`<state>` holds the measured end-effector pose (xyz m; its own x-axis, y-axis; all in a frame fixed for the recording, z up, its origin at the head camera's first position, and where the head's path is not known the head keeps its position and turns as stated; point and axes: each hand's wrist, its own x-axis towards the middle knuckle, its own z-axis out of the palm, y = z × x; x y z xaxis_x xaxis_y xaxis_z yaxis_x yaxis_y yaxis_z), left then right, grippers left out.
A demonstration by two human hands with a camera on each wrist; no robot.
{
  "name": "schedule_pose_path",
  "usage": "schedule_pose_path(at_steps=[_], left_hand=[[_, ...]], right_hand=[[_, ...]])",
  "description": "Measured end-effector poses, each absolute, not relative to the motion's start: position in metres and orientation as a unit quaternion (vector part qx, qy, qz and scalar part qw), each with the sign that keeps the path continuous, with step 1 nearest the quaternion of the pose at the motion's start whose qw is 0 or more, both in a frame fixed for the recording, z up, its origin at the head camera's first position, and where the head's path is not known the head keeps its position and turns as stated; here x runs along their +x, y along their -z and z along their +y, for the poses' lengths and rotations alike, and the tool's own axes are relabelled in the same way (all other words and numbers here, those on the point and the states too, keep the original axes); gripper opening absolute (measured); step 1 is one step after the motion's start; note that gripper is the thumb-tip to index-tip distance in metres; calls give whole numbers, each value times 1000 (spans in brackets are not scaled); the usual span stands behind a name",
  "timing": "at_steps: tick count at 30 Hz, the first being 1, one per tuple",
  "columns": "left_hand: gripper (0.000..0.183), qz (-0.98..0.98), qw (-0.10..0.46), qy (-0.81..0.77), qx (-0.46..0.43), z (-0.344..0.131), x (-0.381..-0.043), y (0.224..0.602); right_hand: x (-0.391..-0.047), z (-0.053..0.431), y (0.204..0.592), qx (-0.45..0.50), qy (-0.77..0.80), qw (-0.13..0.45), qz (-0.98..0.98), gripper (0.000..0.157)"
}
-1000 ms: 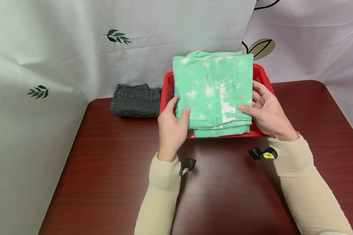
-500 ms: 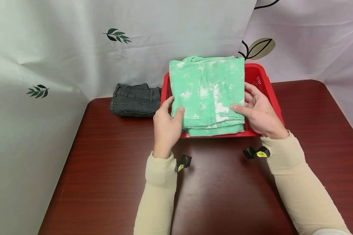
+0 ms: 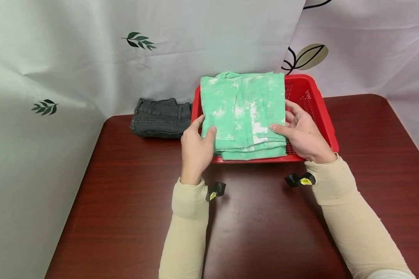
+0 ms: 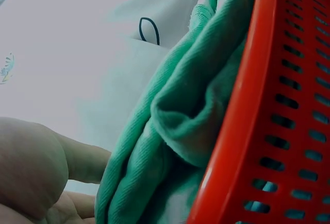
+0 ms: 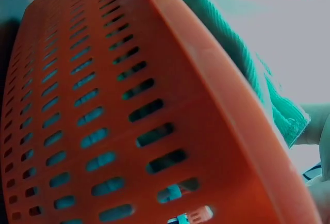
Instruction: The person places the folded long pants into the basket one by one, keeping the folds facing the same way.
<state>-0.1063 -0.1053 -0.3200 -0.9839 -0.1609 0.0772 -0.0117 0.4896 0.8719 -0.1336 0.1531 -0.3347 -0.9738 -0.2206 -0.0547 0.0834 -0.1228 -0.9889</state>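
Observation:
A folded green-and-white denim garment (image 3: 242, 110) lies level with the top of a red perforated basket (image 3: 309, 89), over its left and middle part. My left hand (image 3: 197, 149) holds the garment's lower left edge, thumb on top and the other fingers at its side. At the lower right edge my right hand (image 3: 305, 133) pinches it, thumb on the upper face and fingers partly hidden beyond the edge. In the left wrist view, thick layers of the green garment (image 4: 175, 100) sit along the basket rim (image 4: 242, 105). The right wrist view shows mostly the basket's slotted wall (image 5: 113, 100).
Folded dark grey jeans (image 3: 160, 120) lie on the brown table (image 3: 132, 193), close to the basket's left side. A pale curtain with leaf prints (image 3: 139, 40) hangs behind and to the left. Something light blue and pink (image 5: 196, 213) shows through the basket slots.
Both hands have moved left with the green garment, and it sits slightly lower in the head view. More of the basket's right side shows. The grey jeans stay put.

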Motion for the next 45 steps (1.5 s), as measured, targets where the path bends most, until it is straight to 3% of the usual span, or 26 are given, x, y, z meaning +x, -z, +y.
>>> schedule_pose_path(at_steps=[21,27,35,45], left_hand=[[51,-872,66,479,71,-107,-111,324],[52,-877,58,471,78,-108,-113,325],[56,-889,58,448,77,-107,-112,324],[59,-918,82,382,65,-105,-108,319]], right_hand=[[-132,147,333,-2,687,133,714,79],[-131,148,333,-35,668,139,730,82],[-124,153,328,-74,601,133,785,100],[-120,157,327,-143,430,119,883,99]])
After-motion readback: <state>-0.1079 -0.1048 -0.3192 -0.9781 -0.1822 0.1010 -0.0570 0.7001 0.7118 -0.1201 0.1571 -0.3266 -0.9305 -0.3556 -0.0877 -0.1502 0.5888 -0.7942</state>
